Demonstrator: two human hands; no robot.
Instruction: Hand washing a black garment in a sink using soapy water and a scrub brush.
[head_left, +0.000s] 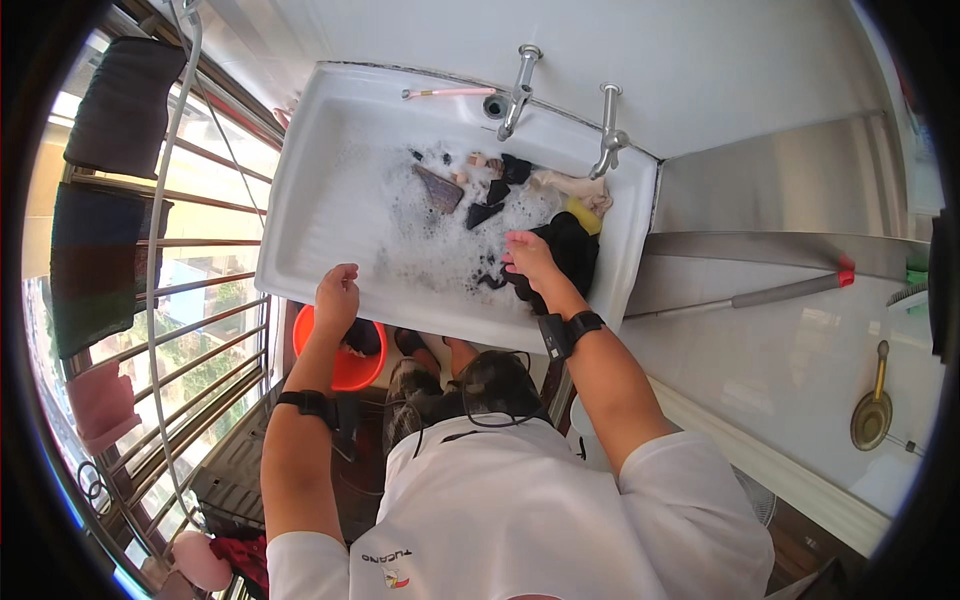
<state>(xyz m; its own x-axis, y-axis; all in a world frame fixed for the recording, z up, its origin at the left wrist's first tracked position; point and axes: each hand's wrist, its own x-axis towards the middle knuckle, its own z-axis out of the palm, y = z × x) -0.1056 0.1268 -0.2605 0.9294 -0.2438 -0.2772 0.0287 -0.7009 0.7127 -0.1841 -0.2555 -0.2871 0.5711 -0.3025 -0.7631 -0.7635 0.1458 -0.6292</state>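
Observation:
In front of me is a white laundry sink (300, 247) holding cloudy, foamy water. My left hand (337, 296) hovers over its front left rim, fingers loosely bent and nothing visible in them. Over the suds on the right is my right hand (529, 255), its fingers slightly curled, with no thing seen in its grasp. Just beside and under it lies a bunched black cloth (566, 251); whether they touch is unclear. A yellow item (585, 216) and a beige cloth (574, 187) rest by the right wall. Dark fabric pieces (486, 215) and a brownish flat item (439, 190) float mid-sink.
Two metal taps (517, 101) (610, 142) jut over the back rim, near a pink-handled brush (450, 92). An orange bucket (360, 375) with dark cloth stands below, left. Towels (124, 105) hang at the barred window. A grey-handled pole (784, 291) crosses the right side.

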